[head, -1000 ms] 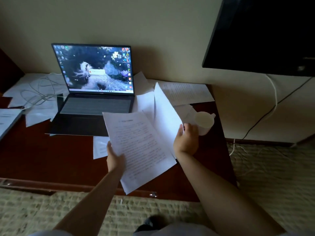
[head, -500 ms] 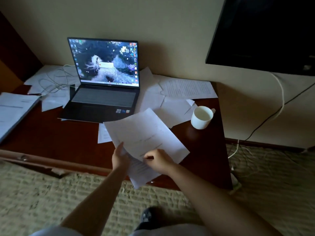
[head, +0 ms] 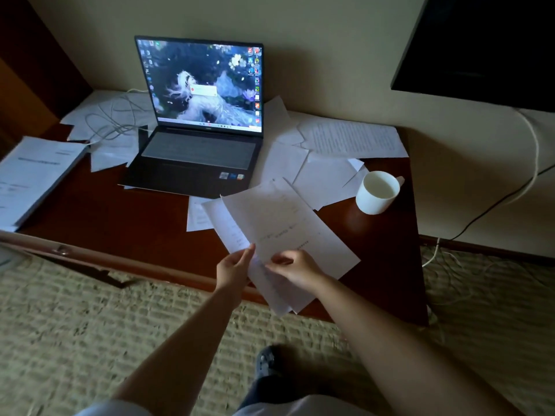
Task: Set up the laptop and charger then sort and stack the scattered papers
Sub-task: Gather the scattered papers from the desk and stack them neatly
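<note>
- The sheets in hand [head: 279, 235], a few pages fanned and not yet squared, are held just above the desk's [head: 120, 223] front edge, between the laptop [head: 198, 121] and the person.
- The laptop stands open with its screen lit, and a white cable [head: 111, 121] coils on papers to its left (whether it is plugged in I cannot tell), so that part looks mostly done.
- Sorting is partly done: a thick stack [head: 33, 175] lies at the left, while loose papers [head: 330, 151] are still scattered to the right, by the mug [head: 377, 192].
- The left hand [head: 232, 270] pinches the sheets' near left edge, thumb on top.
- The right hand [head: 295, 267] pinches them just beside it, fingers curled, both forearms reaching forward.
</note>
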